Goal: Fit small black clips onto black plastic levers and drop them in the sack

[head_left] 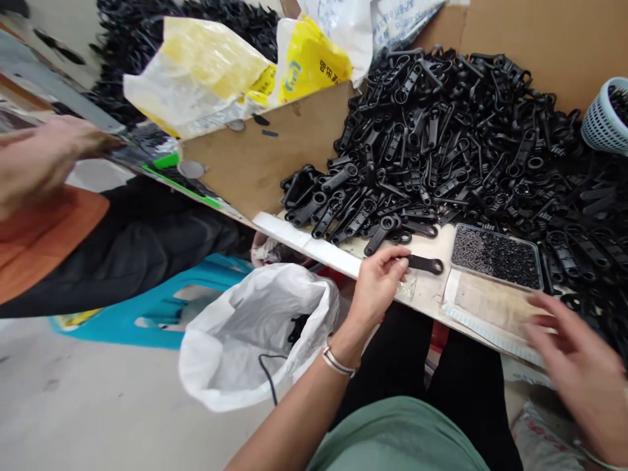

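The left hand [377, 284] pinched 1 end of a black piece [426, 263] over the table [434, 297], beside a clear box [495, 277] of tiny bits [495, 255]. The right hand [574, 366] was blurry near the box; I could not tell if it gripped anything. A big black pile [432, 131] lay behind.

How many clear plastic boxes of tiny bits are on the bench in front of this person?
1: the clear rectangular plastic box sits right of the slim black plastic part in the person's left hand. Others may be hidden under the heap of black plastic parts.
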The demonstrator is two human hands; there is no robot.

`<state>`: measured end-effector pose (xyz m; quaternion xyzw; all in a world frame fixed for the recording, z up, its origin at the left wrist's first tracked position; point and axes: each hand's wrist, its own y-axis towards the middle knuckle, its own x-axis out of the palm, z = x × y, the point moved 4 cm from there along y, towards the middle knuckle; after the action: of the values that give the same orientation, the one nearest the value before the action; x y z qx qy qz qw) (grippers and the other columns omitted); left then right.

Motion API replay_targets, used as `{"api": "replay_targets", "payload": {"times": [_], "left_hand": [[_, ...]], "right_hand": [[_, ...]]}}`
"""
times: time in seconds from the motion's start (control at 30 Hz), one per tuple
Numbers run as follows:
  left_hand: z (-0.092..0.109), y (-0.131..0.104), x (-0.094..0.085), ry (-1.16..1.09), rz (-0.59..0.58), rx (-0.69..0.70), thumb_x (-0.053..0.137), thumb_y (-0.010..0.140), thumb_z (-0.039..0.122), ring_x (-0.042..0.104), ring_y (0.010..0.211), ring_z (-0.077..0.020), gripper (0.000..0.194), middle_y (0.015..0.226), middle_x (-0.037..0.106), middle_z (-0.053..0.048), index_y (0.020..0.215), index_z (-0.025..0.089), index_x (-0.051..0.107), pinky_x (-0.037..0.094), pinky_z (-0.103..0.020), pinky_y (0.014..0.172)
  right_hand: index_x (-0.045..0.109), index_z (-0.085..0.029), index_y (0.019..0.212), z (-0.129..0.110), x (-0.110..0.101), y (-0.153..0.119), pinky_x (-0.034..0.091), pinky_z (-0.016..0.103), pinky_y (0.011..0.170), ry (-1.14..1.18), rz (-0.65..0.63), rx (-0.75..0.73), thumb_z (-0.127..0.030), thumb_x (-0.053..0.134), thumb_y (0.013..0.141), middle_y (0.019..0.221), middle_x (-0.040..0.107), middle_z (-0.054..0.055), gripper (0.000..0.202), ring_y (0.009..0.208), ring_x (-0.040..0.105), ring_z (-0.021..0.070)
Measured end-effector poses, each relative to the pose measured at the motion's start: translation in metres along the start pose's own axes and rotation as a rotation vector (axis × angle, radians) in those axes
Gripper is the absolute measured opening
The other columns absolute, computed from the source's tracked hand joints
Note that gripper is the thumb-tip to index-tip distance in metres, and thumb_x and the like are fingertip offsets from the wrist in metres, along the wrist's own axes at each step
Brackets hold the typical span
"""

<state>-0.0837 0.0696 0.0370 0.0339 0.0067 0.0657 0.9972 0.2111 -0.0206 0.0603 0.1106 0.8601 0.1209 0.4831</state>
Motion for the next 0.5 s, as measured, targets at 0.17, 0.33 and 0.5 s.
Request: {"api": "replay_targets", "payload": {"times": [0.17, 0.33, 0.5], "left_hand": [[-0.009, -0.028, 0.033, -0.454, -0.28, -0.367, 0.074, 0.074, 0.035, 0.064, 0.059, -0.0123, 0.033, 0.068, 0.067, -0.004, 0.095, 0.011, 0.065, 0.054, -0.027, 0.064], [0.012, 0.001, 0.027, 0.312, -0.35, 0.177, 0.066, 0.085, 0.043, 0.066, 0.103, -0.0251, 0.049, 0.116, 0.068, -0.016, 0.123, 0.013, 0.058, 0.055, -0.041, 0.088], [0.03, 0.078, 0.025, 1.215, -0.293, 0.573, 0.084, 0.068, 0.041, 0.039, 0.137, -0.037, 0.081, 0.142, 0.049, -0.023, 0.133, 0.009, 0.047, 0.033, -0.05, 0.111]], "right_hand": [[0.048, -0.027, 0.142, -0.074, 0.047, 0.01, 0.051, 0.045, 0.104, 0.056, -0.046, -0.416, -0.023, 0.052, 0.096, 0.148, 0.047, 0.011, 0.046, 0.13, 0.053, 0.0279], [0.06, -0.023, 0.129, -0.04, 0.044, 0.006, 0.056, 0.034, 0.097, 0.111, -0.038, -0.292, -0.023, 0.049, 0.097, 0.115, 0.069, 0.008, 0.033, 0.098, 0.071, 0.0204], [0.064, -0.02, 0.122, -0.012, 0.031, -0.004, 0.06, 0.029, 0.086, 0.056, -0.01, -0.136, -0.034, 0.051, 0.096, 0.108, 0.073, 0.007, 0.032, 0.087, 0.073, 0.0197]]}}
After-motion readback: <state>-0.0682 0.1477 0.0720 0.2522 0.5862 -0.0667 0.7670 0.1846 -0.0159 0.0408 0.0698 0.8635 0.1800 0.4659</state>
